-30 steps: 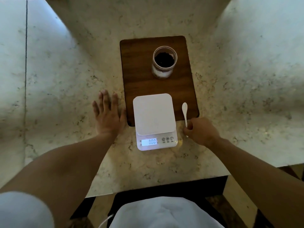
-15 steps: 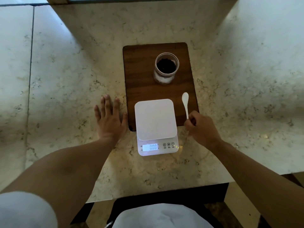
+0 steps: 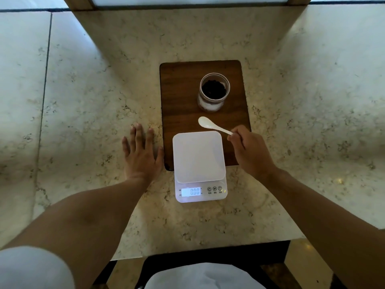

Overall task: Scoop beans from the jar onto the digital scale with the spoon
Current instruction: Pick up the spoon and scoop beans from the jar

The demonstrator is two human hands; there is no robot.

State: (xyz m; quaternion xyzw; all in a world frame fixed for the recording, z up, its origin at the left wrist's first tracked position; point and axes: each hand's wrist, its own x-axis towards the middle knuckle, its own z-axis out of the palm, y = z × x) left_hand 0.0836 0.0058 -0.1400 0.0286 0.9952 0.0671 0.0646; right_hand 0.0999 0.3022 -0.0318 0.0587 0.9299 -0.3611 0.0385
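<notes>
A second ago the spoon (image 3: 212, 125) lay flat at the right edge of the board (image 3: 181, 97), bowl pointing up the frame, with my right hand (image 3: 249, 151) just closing on the handle's end. Now I have it lifted: the right hand is clenched round the handle and the spoon is swung so its bowl points to the upper left, hanging over the board between the scale (image 3: 199, 157) and the jar (image 3: 214, 91). The bowl looks empty. That means the pick-up is done and I judge the reach to the jar is under way.

The left hand (image 3: 141, 155) has not moved in that time; it lies flat and open on the worktop (image 3: 83, 101), fingers spread, thumb just beside the board's left edge, gripping nothing.

The jar stands open near the top of the board, right of centre, with dark beans (image 3: 214, 91) visible inside. None have left it yet: the scale's platform is bare and the display reads 0.00, as it did before.

Next, as I see it, the bowl must tip down through the jar's mouth. The jar is unheld, so a push from the spoon could slide or tilt it; the free left hand could steady it.
</notes>
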